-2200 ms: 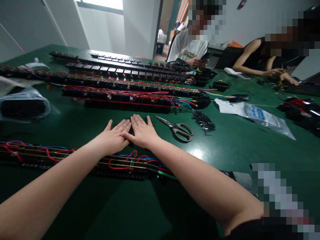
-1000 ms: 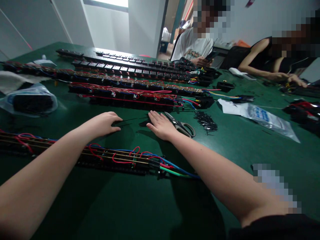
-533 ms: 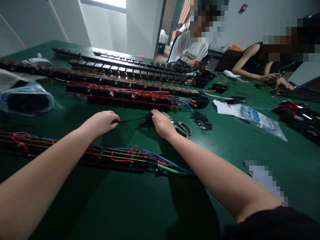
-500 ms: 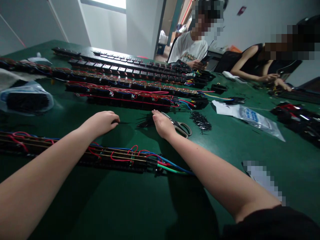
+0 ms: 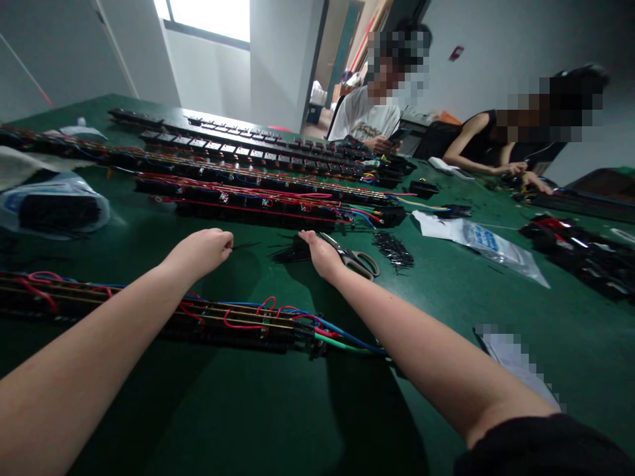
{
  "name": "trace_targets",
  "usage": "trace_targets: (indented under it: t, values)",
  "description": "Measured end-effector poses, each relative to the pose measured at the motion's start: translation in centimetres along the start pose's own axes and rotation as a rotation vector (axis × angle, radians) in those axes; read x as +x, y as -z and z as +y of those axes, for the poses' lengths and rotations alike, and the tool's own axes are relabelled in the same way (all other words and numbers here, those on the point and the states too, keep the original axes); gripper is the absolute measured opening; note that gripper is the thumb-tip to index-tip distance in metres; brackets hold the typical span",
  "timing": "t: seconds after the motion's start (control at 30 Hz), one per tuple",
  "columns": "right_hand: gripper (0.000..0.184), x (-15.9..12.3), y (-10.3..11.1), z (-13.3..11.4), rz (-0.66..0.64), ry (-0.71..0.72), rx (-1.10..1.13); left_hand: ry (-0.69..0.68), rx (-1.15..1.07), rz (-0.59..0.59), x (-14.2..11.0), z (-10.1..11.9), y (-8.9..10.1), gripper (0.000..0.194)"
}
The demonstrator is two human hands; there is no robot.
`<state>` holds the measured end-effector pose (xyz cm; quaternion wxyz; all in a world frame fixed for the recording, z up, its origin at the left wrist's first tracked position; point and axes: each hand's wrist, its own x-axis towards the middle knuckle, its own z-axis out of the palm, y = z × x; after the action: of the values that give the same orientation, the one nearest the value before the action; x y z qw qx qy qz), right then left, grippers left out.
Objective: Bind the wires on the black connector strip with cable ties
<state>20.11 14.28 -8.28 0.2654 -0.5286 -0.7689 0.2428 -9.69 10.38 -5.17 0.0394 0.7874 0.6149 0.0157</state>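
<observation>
My left hand [image 5: 206, 248] is closed, with thin black strips that look like cable ties [image 5: 247, 244] sticking out past its fingers. My right hand [image 5: 321, 254] is open, its fingers stretched out at the edge of a loose pile of black cable ties [image 5: 292, 252]. Beside that hand lies a pair of scissors [image 5: 366, 264], their blades partly hidden by it. A second bunch of cable ties [image 5: 394, 250] rests just right of the scissors. Nearer to me, under my left forearm, runs a long black strip assembly [image 5: 248, 322] with red, blue and green wires.
Several more wired strips [image 5: 258, 188] lie across the green table [image 5: 496, 291]. A bag of black ties [image 5: 59, 210] is at left, a clear plastic packet [image 5: 496, 244] at right. Black parts [image 5: 585, 254] sit at the right edge. Two people [image 5: 370, 116] sit across the table.
The whole view has tilted up slightly, so the table sits lower. My left hand has drawn a little left and curled tighter around the ties. The right hand stays by the pile.
</observation>
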Motion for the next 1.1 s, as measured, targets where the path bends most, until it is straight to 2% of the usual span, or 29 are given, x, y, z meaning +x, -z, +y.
trace_targets:
  t: [0.2, 0.37, 0.47, 0.57, 0.77, 0.97, 1.03, 1.1]
  values:
    - [0.036, -0.1, -1.0, -2.0, 0.066, -0.010, 0.114, 0.005, -0.010, -0.007, -0.1, 0.1, 0.0, 0.024]
    - [0.035, -0.2, 0.2, -1.5, 0.159, -0.066, 0.164, 0.013, -0.021, -0.019, -0.1, 0.1, 0.0, 0.021]
    - [0.034, -0.2, 0.7, -0.6, 0.135, -0.093, 0.190, 0.019, -0.022, -0.005, 0.0, 0.1, -0.1, 0.020]
    - [0.034, 0.3, 0.2, -0.4, 0.081, -0.076, 0.224, 0.046, -0.011, 0.014, 0.0, -0.1, -0.2, 0.023]
    - [0.034, 1.9, -1.8, -1.4, 0.000, -0.021, 0.289, 0.102, 0.023, 0.034, -0.2, -0.2, -0.3, 0.022]
    - [0.032, 2.3, -4.4, -2.2, 0.004, 0.037, 0.279, 0.117, 0.029, 0.015, -0.1, 0.0, -0.1, 0.016]
    - [0.032, 2.6, -4.4, -2.1, 0.015, 0.053, 0.236, 0.123, 0.033, 0.000, -0.1, 0.1, 0.0, 0.014]
    - [0.035, 3.0, -3.5, -1.7, 0.014, 0.076, 0.170, 0.129, 0.035, -0.015, -0.1, 0.1, 0.0, 0.019]
